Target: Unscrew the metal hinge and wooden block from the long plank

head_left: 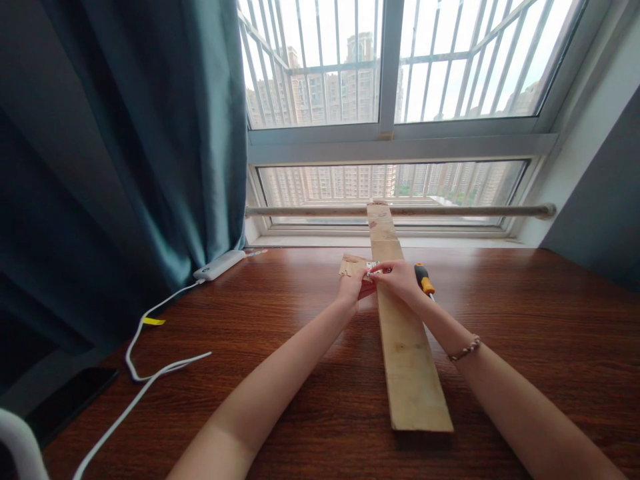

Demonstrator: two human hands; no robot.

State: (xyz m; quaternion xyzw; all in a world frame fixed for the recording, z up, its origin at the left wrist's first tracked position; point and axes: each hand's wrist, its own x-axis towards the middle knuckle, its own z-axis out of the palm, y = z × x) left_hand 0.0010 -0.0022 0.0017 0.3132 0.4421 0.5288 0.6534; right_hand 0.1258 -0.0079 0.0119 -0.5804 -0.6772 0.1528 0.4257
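Plank front and centre, folks, pale and long, its long axis running away from the person towards the window, the near end leaning a little right, the far end crossing in front of the white rail. All the action is halfway up, at the left edge: a small pale piece, too tiny to read, sits right at the fingertips, just beside a short scrap of wood that juts out to the left. Right hand reaches across the top of the plank, thumb and forefinger drawn together, seemingly pinching that piece from the right! Left hand comes in from the near left, closer to the scrap; its fingers are mostly hidden, so no call on their grip. So that's 2 hands meeting over 1 spot, the piece between them. Just right of the plank, a screwdriver shows its black-and-orange handle, right forearm covering part of the shaft. Wide left on the brown tabletop, a white power strip lies by the blue curtain.
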